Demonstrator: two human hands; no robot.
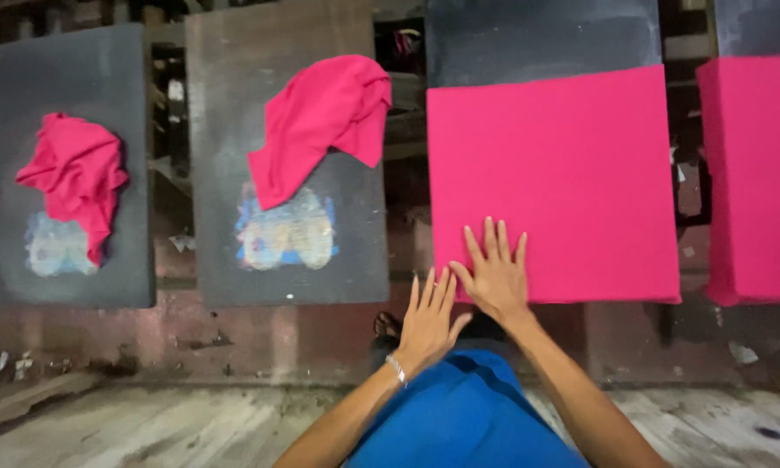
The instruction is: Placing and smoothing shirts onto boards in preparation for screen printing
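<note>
Lying smooth and flat, bright pink cloth [553, 182] under open-fingered right hand [496, 277], left hand [430, 322].

One head-worn camera looks steeply down, close over a row of printing boards [290, 165].

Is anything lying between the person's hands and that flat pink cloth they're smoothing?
Nothing visible. The right hand lies flat on the stretched pink cloth near its lower left corner. The left hand sits just off that corner, beside the right hand, with nothing between them.
</note>
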